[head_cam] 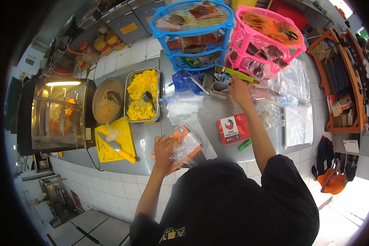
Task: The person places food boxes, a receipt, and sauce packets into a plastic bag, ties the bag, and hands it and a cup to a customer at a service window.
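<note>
My left hand (165, 152) grips the gathered top of a clear plastic bag around an orange and white food box (189, 140) at the table's near edge. My right hand (238, 89) reaches to the small containers at the back, beside a yellow-green stapler-like tool (237, 74); its fingertips are too small to tell whether they hold anything. Under my right forearm lies a red printed food box (233, 128), with a green marker (245, 144) just in front of it. A strip of clear plastic (203, 138) lies between the two boxes.
Left on the steel table (144, 138) are a metal tray of yellow food (142, 95), a round bowl (107, 97), a yellow cutting board (104, 153) with a knife (118, 149), and a lit display warmer (60, 113). Blue (192, 29) and pink (269, 40) tiered racks stand behind.
</note>
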Motion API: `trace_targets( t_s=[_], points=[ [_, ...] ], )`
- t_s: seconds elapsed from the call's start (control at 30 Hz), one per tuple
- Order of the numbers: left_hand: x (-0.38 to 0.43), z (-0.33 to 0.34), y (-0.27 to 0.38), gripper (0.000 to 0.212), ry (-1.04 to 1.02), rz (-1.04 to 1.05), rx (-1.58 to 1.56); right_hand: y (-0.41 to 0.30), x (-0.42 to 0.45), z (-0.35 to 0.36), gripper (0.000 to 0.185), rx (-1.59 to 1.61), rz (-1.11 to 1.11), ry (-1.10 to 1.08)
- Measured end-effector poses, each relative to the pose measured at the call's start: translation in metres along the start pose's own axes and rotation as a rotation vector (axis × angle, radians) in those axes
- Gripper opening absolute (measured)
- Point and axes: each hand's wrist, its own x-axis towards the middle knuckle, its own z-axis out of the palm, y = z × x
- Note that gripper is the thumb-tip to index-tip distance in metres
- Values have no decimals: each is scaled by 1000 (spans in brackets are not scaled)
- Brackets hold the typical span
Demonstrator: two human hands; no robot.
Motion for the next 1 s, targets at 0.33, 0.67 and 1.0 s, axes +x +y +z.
trace_targets(
  t_s=[0.33, 0.67, 1.0],
  points=[
    [4, -6, 0, 14, -15, 36, -40, -30, 10, -11, 21, -644, -159, -319],
    [-17, -5, -17, 30, -194, -151, -138, -35, 14, -30, 19, -753, -350, -466],
    [2, -45, -17, 40, -431, -410, -384, -130, -124, -124, 9, 14, -169, -804]
  ],
)
